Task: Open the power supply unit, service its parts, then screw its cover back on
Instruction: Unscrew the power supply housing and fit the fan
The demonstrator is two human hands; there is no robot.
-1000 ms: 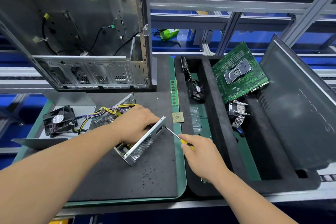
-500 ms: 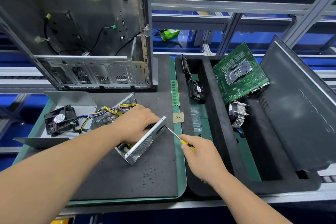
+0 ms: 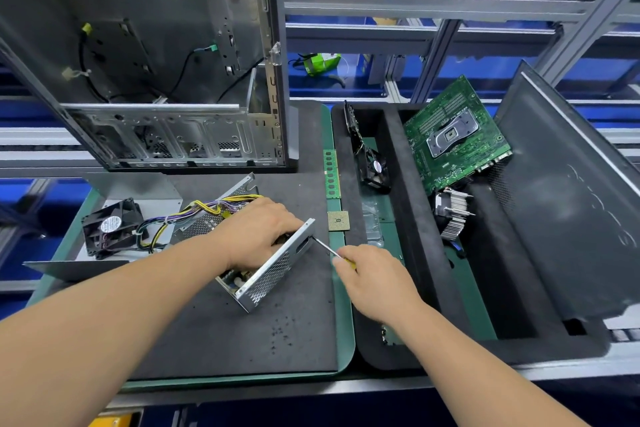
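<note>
Head view looks down on a counter [image 3: 311,388] laid with a dark foam mat [image 3: 221,333] over a green pad. On the mat sits the power supply unit [image 3: 266,270], tilted, its perforated metal side facing the camera and its inner parts only glimpsed at the lower open end. The left hand [image 3: 256,236] curls over the top of the unit and grips it, hiding most of the interior; its fingertips cannot be seen. The right hand [image 3: 377,279] pinches a yellow-handled screwdriver [image 3: 329,250], most of the handle buried in the fist, the thin shaft reaching to the upper right corner of the unit's side; the tip and any screw there are too small to make out. Coloured wires [image 3: 194,213] run left from the unit to a black fan [image 3: 112,227] whose round label is unreadable. Behind stands an open computer case [image 3: 166,55], cut off at the top. Near the mat's right edge lie a green memory stick [image 3: 331,173] and a square processor chip [image 3: 338,220]. A black foam tray [image 3: 391,156] to the right holds a motherboard [image 3: 457,135], a finned heatsink [image 3: 452,215] and a small fan [image 3: 375,168]. A dark side panel [image 3: 568,198] leans at far right, partly out of frame. Grey aluminium shelving and blue surfaces fill the background.
</note>
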